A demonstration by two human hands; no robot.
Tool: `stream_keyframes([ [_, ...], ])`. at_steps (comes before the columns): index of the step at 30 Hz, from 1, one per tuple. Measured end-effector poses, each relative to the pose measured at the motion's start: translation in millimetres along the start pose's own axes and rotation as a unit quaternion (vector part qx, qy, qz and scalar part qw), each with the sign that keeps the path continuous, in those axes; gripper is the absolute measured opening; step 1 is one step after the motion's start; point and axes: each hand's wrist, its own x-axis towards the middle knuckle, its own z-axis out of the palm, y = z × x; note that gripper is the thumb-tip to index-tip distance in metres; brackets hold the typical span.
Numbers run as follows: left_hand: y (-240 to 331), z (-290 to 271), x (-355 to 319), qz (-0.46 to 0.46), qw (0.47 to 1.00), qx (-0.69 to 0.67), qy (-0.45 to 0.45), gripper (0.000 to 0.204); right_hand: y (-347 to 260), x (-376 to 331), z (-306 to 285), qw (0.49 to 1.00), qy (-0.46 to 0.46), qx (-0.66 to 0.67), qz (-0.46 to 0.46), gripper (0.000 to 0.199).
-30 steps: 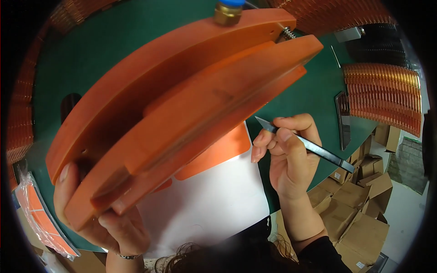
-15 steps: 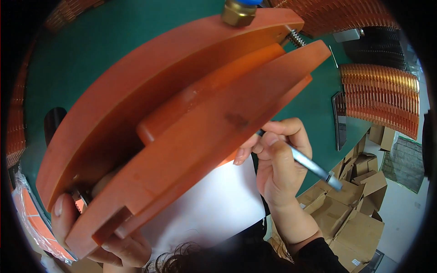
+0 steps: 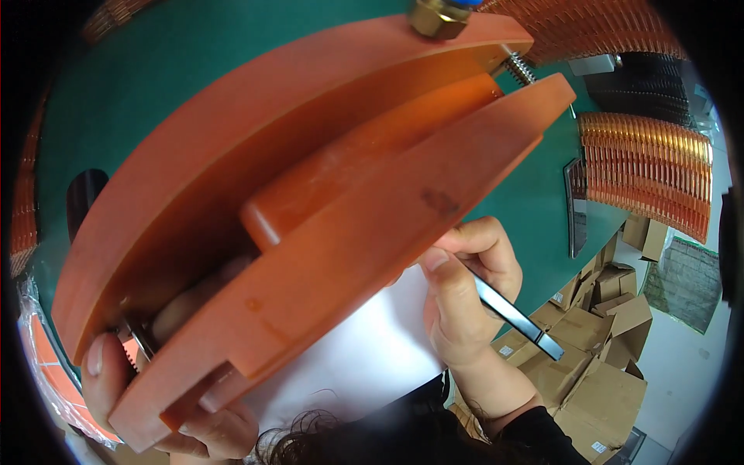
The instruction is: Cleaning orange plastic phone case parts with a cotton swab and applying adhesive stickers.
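A large orange two-plate fixture (image 3: 372, 201) with curved edges is tilted across the view, close up. Springs (image 3: 519, 68) sit between its plates at the ends, and a brass fitting (image 3: 439, 18) with a blue top stands on the far plate. My left hand (image 3: 209, 426) grips the lower left end, thumb on one side and fingers underneath. My right hand (image 3: 473, 294) is closed around a slim silver pen-shaped tool (image 3: 511, 311), with its fingertips at the near plate's lower edge. The plate hides the tool's front end.
Below lies a green table (image 3: 535, 209). Stacked copper-coloured finned parts (image 3: 643, 170) stand at the right, beside a dark flat piece (image 3: 576, 209). Open cardboard boxes (image 3: 597, 387) are at the lower right. A plastic-wrapped orange stack (image 3: 50, 372) lies at the left.
The fixture has shifted slightly right at its far end. My right hand has moved a little lower and left along the plate's edge, and the tool has turned to a steeper angle.
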Motion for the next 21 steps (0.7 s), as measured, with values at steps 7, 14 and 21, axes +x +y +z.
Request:
stream_keyframes([
  [7,2.6,10.7,-0.3,-0.004,0.999,-0.017,0.032,0.043,-3.6,-4.9,0.5,0.999,-0.019,-0.008,0.035,0.020],
  [14,-0.8,10.1,-2.3,-0.031,0.996,-0.054,0.058,0.042,-5.9,-6.0,1.9,0.997,-0.056,-0.035,0.049,0.018],
  [21,3.9,20.5,5.8,0.001,0.998,-0.051,0.022,0.043,-5.7,-6.7,0.4,0.997,-0.055,-0.018,0.058,0.018],
])
